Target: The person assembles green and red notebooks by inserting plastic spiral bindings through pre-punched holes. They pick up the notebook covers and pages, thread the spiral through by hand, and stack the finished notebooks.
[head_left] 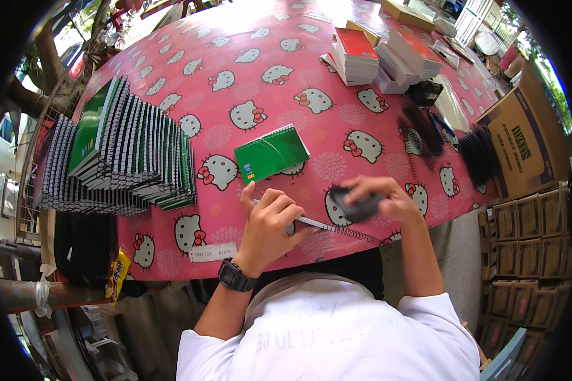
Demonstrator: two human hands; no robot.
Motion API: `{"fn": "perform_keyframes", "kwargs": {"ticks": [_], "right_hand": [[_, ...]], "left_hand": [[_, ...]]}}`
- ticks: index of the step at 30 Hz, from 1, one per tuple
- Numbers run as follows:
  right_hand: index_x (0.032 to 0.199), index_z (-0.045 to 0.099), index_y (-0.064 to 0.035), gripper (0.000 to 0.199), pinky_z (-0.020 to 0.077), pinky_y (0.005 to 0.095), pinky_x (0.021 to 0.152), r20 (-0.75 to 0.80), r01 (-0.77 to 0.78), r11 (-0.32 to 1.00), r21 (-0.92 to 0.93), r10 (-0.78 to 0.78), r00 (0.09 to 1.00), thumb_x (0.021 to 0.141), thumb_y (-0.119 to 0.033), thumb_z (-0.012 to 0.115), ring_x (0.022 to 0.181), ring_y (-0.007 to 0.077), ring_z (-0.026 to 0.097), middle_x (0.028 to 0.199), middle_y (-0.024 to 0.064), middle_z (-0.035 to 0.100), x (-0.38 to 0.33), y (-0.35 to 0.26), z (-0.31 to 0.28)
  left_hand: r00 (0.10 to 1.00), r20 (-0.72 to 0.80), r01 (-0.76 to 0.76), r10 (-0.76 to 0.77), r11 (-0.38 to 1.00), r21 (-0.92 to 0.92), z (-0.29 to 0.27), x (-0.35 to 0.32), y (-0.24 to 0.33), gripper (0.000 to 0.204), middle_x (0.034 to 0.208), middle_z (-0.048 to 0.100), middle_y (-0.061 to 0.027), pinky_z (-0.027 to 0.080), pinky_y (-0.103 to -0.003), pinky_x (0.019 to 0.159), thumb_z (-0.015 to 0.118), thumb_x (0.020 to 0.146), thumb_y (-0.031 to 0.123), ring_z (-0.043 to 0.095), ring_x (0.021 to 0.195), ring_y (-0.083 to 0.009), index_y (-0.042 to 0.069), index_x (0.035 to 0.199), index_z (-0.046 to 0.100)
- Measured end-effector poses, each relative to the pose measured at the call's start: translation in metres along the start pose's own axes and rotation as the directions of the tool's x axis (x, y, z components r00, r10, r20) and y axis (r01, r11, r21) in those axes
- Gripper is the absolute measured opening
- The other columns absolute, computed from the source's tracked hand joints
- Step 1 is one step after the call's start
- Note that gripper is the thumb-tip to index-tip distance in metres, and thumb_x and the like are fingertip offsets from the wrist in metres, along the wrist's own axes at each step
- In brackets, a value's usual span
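Observation:
My left hand (268, 222), with a black watch on its wrist, grips a small notepad seen edge-on near the table's front edge. Its pale bound edge (314, 223) shows past my fingers. A dark spiral coil (359, 235) runs through that edge and sticks out to the right. My right hand (391, 195) is closed round a black object (356, 204), smeared by motion, just above the coil; its kind cannot be made out. Beyond my left fingers lies a green spiral notebook (272, 154), flat on the table.
Stacked green spiral notebooks (133, 143) stand at the left. Red-topped notepad stacks (354, 57) sit at the far right. Black coils (478, 155), a blue-handled tool (443, 127) and a cardboard box (521, 130) line the right side. A yellow packet (117, 276) is at the left front edge.

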State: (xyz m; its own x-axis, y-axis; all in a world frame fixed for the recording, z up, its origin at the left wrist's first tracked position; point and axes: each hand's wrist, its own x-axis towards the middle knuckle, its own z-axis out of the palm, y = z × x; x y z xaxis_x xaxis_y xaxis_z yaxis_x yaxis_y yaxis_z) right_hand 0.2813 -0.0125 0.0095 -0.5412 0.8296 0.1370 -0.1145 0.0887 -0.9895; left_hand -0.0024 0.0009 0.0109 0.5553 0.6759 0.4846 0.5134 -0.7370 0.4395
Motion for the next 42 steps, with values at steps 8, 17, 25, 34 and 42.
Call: {"fn": "perform_keyframes", "kwargs": {"ticks": [8, 17, 25, 34, 42], "right_hand": [[0.102, 0.072, -0.0081, 0.047, 0.0434, 0.0368, 0.085, -0.075, 0.043, 0.998, 0.051, -0.039, 0.996, 0.073, -0.046, 0.076, 0.113, 0.0269, 0.053, 0.108, 0.0184, 0.064, 0.003, -0.018, 0.042], [0.102, 0.071, -0.0039, 0.053, 0.04, 0.0381, 0.092, -0.145, -0.062, 0.963, -0.261, 0.024, 0.989, 0.072, -0.047, 0.075, 0.11, 0.0273, 0.054, 0.111, 0.0199, 0.064, 0.017, -0.007, 0.05], [0.106, 0.07, -0.0042, 0.05, 0.0395, 0.04, 0.095, -0.15, -0.139, 0.954, -0.265, 0.101, 0.984, 0.076, -0.044, 0.073, 0.117, 0.028, 0.052, 0.105, 0.015, 0.065, 0.035, -0.005, 0.055], [0.107, 0.069, -0.0017, 0.058, 0.0384, 0.0402, 0.097, -0.157, -0.159, 0.948, -0.277, 0.118, 0.98, 0.078, -0.052, 0.068, 0.12, 0.0278, 0.051, 0.11, 0.0151, 0.065, 0.05, -0.003, 0.047], [0.108, 0.069, -0.0048, 0.048, 0.0392, 0.0401, 0.097, -0.102, -0.072, 0.964, -0.256, 0.047, 0.994, 0.079, -0.043, 0.072, 0.123, 0.0302, 0.048, 0.112, 0.0193, 0.063, 0.058, -0.005, 0.062]], "left_hand": [[1.0, 0.006, -0.006, 0.006, 1.0, -0.015, 0.003, 0.0, -0.007, 0.029, 0.076, 0.058, 0.0041, 0.02, -0.052, 0.104, 0.085, 0.056, 0.029, 0.056, 0.088, -0.0161, 0.016, 0.072, 0.064], [0.998, -0.006, 0.064, -0.064, 0.996, -0.057, 0.0, -0.005, -0.005, 0.068, 0.088, 0.06, 0.0006, 0.03, -0.043, 0.101, 0.085, 0.056, 0.028, 0.056, 0.088, -0.0185, 0.014, 0.117, 0.058], [0.932, -0.033, 0.192, -0.361, 0.568, -0.8, 0.019, -0.024, -0.042, 0.076, 0.093, 0.055, -0.0013, 0.045, -0.026, 0.079, 0.085, 0.064, 0.005, 0.054, 0.089, -0.0123, 0.009, 0.128, 0.045], [0.932, 0.153, 0.3, -0.329, 0.461, -0.835, 0.025, -0.025, -0.054, 0.04, 0.077, 0.05, 0.0032, 0.042, -0.024, 0.065, 0.082, 0.073, 0.01, 0.047, 0.075, -0.0054, 0.009, 0.093, 0.047], [0.929, 0.176, 0.313, -0.327, 0.434, -0.845, 0.029, -0.033, -0.052, 0.04, 0.077, 0.048, 0.0038, 0.04, -0.023, 0.064, 0.082, 0.073, 0.012, 0.044, 0.073, -0.0055, 0.009, 0.093, 0.048]]}}
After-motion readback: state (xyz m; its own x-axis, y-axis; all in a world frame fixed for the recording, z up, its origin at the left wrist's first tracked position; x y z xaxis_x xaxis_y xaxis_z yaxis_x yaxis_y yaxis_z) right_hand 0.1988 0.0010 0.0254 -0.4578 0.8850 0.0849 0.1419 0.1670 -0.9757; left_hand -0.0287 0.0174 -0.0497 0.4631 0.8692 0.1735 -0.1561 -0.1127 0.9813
